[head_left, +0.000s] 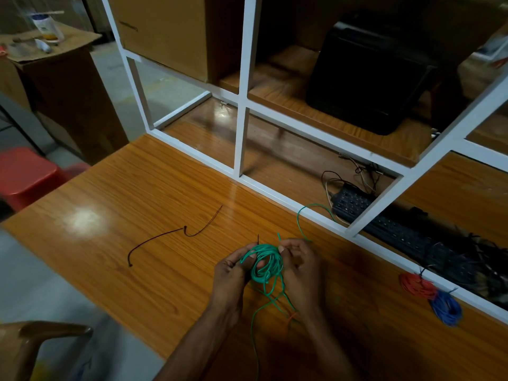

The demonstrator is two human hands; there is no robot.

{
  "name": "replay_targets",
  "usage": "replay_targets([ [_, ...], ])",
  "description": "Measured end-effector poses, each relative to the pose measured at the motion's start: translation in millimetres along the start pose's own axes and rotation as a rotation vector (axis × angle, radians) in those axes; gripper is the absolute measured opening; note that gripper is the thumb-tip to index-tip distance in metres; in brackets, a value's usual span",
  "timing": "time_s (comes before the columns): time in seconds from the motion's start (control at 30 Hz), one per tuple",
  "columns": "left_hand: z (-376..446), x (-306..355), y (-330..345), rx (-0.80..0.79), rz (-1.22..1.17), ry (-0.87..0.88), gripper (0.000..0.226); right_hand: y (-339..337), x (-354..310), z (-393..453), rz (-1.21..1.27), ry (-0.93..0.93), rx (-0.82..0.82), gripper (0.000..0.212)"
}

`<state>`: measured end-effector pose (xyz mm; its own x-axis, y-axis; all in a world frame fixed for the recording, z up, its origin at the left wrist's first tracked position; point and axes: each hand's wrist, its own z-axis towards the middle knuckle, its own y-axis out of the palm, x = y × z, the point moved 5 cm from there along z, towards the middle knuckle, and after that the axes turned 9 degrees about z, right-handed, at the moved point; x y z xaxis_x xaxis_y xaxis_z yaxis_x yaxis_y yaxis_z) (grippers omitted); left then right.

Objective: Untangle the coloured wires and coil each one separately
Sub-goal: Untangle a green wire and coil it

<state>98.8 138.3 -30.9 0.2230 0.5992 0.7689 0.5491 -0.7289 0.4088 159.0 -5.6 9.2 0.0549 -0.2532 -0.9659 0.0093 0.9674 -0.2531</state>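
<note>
Green wire: coil upright at lower centre, pinched between left hand and right hand, tail trailing toward the frame's bottom. Wooden table; white frame behind.

It looked like an office or workroom. A wood-grain table ran up to a white-framed glass partition. Behind the partition sat a black keyboard with tangled cables and a dark case; left of it stood cardboard boxes and a red stool.
</note>
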Motion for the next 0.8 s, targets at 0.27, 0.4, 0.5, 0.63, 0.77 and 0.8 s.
replay_targets([
  [0.27,-0.6,0.7,-1.4,0.014,-0.01,-0.006,0.023,6.9,-12.1,-0.9,0.014,-0.086,-0.166,0.031],
  [0.4,0.2,2.3,-4.1,0.015,-0.013,-0.01,0.024,6.0,-13.1,-1.0,-0.045,-0.195,-0.286,0.019],
  [0.5,-1.8,3.5,-2.9,-0.024,0.019,0.014,0.022,4.9,-11.0,1.3,-0.082,-0.217,-0.316,0.019],
  [0.63,-2.9,9.2,1.3,-0.159,0.132,0.071,0.03,-5.2,-14.0,8.1,-0.13,-0.193,-0.28,0.02],
  [0.77,-2.4,11.2,-0.4,-0.218,0.226,0.092,0.027,-15.0,-18.0,11.2,-0.045,-0.058,-0.289,0.029],
  [0.8,-2.8,11.0,0.2,-0.221,0.231,0.099,0.027,-14.5,-19.1,11.5,-0.076,-0.073,-0.303,0.027],
])
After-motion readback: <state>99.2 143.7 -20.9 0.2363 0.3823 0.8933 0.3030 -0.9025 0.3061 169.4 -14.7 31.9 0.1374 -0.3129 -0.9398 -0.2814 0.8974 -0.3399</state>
